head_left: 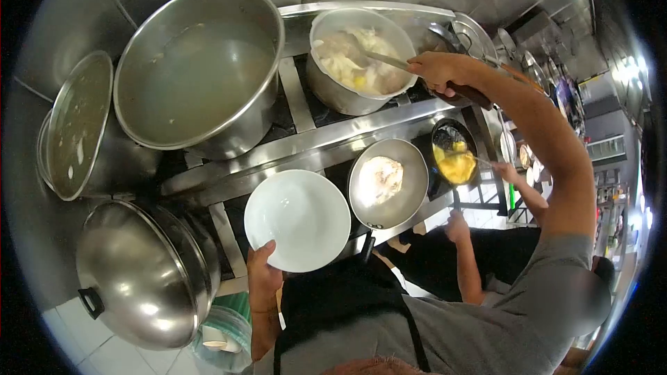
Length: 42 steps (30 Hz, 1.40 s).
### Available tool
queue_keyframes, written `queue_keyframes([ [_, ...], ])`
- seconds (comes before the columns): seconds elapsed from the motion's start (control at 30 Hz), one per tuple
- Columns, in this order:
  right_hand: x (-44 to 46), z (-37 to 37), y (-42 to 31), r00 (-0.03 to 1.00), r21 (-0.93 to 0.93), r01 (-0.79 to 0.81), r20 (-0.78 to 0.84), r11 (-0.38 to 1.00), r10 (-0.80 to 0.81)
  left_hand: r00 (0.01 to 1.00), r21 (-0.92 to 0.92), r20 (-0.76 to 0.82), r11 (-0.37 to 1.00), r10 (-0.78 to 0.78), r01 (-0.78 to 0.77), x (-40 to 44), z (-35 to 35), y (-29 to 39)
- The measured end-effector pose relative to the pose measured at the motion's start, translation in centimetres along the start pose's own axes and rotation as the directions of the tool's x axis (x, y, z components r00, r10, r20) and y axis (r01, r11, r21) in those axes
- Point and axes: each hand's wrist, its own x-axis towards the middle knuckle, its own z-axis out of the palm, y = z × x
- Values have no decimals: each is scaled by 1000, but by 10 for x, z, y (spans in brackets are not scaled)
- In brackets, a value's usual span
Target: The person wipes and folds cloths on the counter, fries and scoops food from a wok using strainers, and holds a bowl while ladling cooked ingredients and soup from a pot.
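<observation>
My left hand (262, 272) grips the near rim of a white bowl (297, 215), thumb over the edge; the bowl holds no food. Stretched out to the far burner, my right hand (445, 73) is closed around the handle of a long metal spoon (385, 60). The spoon's head rests in pale, chunky food with yellow bits inside a deep metal pot (347, 101). A dark handle (470, 94) shows just below my right hand. Between bowl and co-worker sits a steel frying pan (410, 201) with a bright whitish patch in it.
A co-worker's hand (457, 226) holds a black pan (445, 137) of yellow egg; their other hand (507, 172) stirs it. On the left stand a big stockpot (267, 90) of cloudy liquid, another liquid-filled pot (104, 125), and a domed lid (135, 274). A lined bin (236, 323) is below.
</observation>
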Motion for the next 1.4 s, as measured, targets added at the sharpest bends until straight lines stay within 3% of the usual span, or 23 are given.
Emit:
queue_keyframes([
  [0.07, 7, -9, 3, 987, 185, -113, 130, 976, 90, 1000, 6, 3, 1000, -22, 22, -1, -13, 1],
  [0.1, 14, -3, 3, 972, 396, -210, 180, 894, 149, 999, 24, 6, 998, -52, 51, -3, -19, 2],
  [0.13, 19, 1, 5, 972, 397, -212, 180, 893, 150, 999, 25, 7, 998, -54, 53, -3, -19, 2],
  [0.23, 18, 18, 9, 896, 682, -419, 417, 600, 151, 998, -96, -50, 995, -38, 33, -4, -20, 2],
  [0.27, 14, 26, 12, 890, 773, -438, 443, 459, 105, 998, 39, -50, 999, 25, -23, -4, -23, 1],
  [0.33, 9, 33, 25, 878, 823, -461, 478, 331, 34, 994, 170, -37, 981, 98, -90, -5, -23, 1],
  [0.4, -5, 34, 31, 855, 853, -503, 515, 140, -64, 992, -136, -110, 988, 56, -70, -6, -17, 6],
  [0.47, -13, 43, 47, 844, 869, -492, 490, 50, -219, 994, -143, -99, 988, 46, -60, -9, -7, 15],
  [0.57, -27, 56, 45, 824, 843, -529, 483, -97, -297, 997, -142, -79, 989, 20, -31, -5, -4, 15],
  [0.67, -27, 58, 46, 846, 884, -463, 420, -63, -327, 997, -131, -77, 991, 14, -24, 2, -2, 15],
  [0.73, -31, 57, 40, 967, 862, -84, 191, 500, -167, 996, -122, -84, 993, -2, -8, 4, 3, 16],
  [0.77, -31, 59, 42, 981, 784, -11, 129, 621, -146, 997, -92, -71, 996, -11, 5, 4, 6, 17],
  [0.8, -36, 57, 42, 980, 785, -7, 128, 620, -151, 998, -65, -61, 998, -19, 15, 4, 9, 18],
  [0.87, -51, 52, 38, 989, 422, 148, -46, 894, -142, 998, -51, -56, 999, -7, 5, 4, 11, 17],
  [0.93, -48, 50, 39, 968, 404, 252, -113, 879, -226, 999, -40, -54, 999, 3, -5, 5, 11, 16],
  [1.03, -45, 38, 34, 981, 570, 147, 22, 809, -194, 999, -56, -43, 998, 10, -13, 6, 11, 13],
  [1.1, -33, 30, 27, 976, 746, -74, 191, 662, -106, 998, -36, -64, 999, 2, -4, 6, 14, 11],
  [1.13, -26, 30, 25, 975, 749, -72, 190, 659, -110, 998, -31, -65, 1000, 4, -6, 7, 14, 11],
  [1.2, -14, 32, 23, 923, 881, -207, 320, 426, -214, 999, -20, -40, 1000, 10, -11, 10, 15, 10],
  [1.23, -13, 35, 22, 924, 882, -208, 319, 423, -211, 999, -17, -37, 1000, 6, -7, 10, 18, 10],
  [1.3, -13, 41, 18, 852, 901, -432, 424, 43, -307, 998, -55, -39, 998, -42, 40, 8, 24, 13],
  [1.33, -17, 41, 21, 851, 900, -434, 426, 47, -307, 998, -59, -42, 998, -40, 38, 8, 24, 13],
  [1.4, -32, 36, 34, 776, 810, -541, 375, -228, -508, 999, -108, -18, 993, -50, 48, 8, 23, 11],
])
